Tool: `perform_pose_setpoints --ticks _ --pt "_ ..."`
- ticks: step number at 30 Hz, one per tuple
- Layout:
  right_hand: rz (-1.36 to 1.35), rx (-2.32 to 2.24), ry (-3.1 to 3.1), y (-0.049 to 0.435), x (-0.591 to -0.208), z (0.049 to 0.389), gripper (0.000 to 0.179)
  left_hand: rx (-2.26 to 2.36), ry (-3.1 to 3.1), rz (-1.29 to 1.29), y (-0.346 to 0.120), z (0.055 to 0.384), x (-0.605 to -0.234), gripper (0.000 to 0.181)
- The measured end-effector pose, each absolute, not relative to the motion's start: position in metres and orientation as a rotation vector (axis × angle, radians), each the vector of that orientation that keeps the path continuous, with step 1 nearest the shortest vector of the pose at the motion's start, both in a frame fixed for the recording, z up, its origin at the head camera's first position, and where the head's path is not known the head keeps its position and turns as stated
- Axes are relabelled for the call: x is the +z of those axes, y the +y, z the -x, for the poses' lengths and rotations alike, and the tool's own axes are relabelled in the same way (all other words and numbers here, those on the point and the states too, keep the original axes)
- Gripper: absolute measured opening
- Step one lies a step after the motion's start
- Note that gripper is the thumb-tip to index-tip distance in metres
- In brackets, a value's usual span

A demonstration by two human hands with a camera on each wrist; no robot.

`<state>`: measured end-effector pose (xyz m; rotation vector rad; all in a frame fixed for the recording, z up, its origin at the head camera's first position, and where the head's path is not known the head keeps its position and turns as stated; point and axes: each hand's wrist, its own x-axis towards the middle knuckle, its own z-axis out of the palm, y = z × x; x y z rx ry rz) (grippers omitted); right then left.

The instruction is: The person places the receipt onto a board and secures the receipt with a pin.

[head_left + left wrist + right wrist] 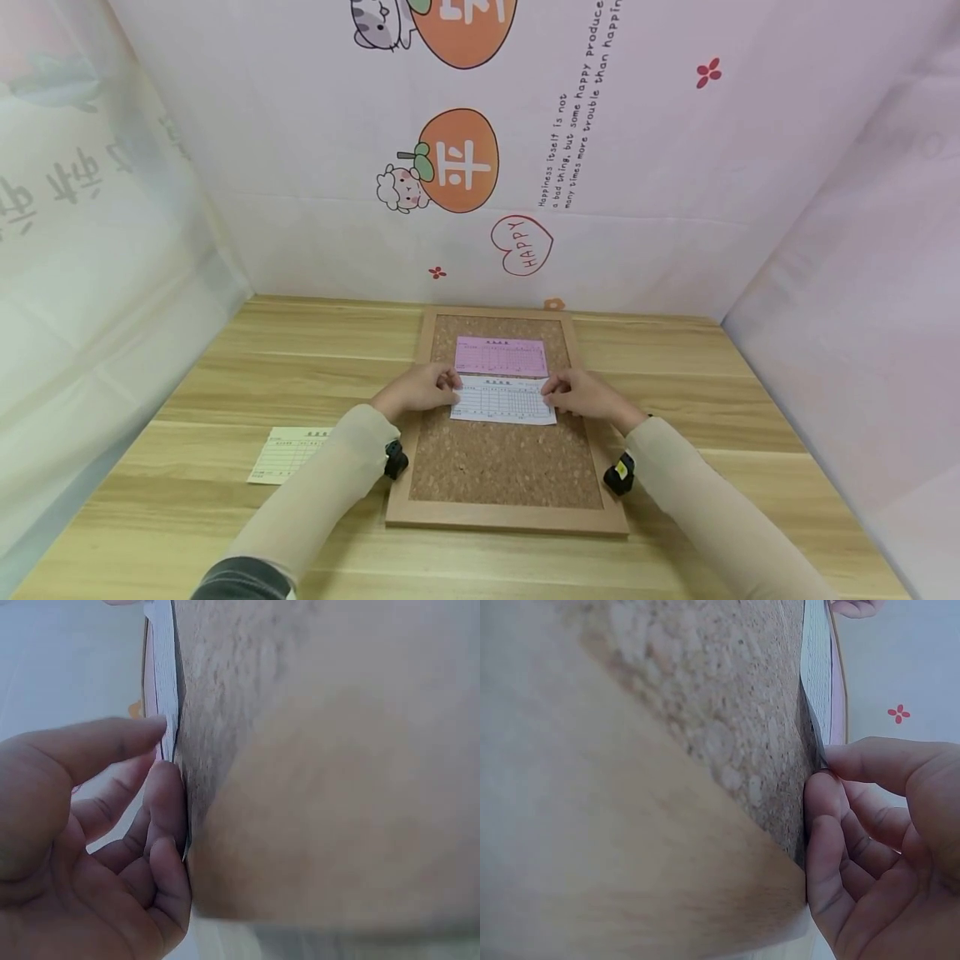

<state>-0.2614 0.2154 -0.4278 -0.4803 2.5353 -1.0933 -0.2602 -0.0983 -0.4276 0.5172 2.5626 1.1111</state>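
Note:
A white printed form (504,402) lies across the middle of a wood-framed corkboard (502,467). My left hand (426,388) pinches its left edge between thumb and fingers, and my right hand (588,393) pinches the right edge. In the right wrist view the paper's near edge lifts slightly off the cork by the right hand (877,832). The left wrist view has the white form (166,667) edge-on at the thumb of the left hand (97,817). Just above it, a pink printed form (501,357) lies on the cork.
A pale yellow form (281,457) lies on the wooden table (322,350) left of the board, partly hidden by my left forearm. Printed white cloth (637,242) hangs behind the table and along both sides. Black wrist straps (395,460) sit over the sleeves.

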Motion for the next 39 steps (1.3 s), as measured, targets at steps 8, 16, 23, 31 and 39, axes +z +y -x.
perform_pose_setpoints --ticks 8,16,23,31,39 --pt "0.494 -1.102 2.530 0.214 -0.427 0.260 0.013 1.130 2.571 -0.560 -0.108 0.259 -0.421 0.042" --pt "0.485 -1.103 2.526 0.214 -0.430 0.262 0.013 1.077 2.579 -0.635 -0.112 0.260 -0.419 0.054" --pt "0.478 -1.098 2.535 0.214 -0.432 0.264 0.013 1.047 2.570 -0.691 -0.116 0.260 -0.418 0.059" --pt "0.468 -1.099 2.538 0.214 -0.433 0.264 0.012 0.978 2.577 -0.719 -0.119 0.261 -0.419 0.059" --pt "0.462 -1.091 2.548 0.215 -0.432 0.264 0.013 0.950 2.550 -0.667 -0.118 0.263 -0.419 0.063"
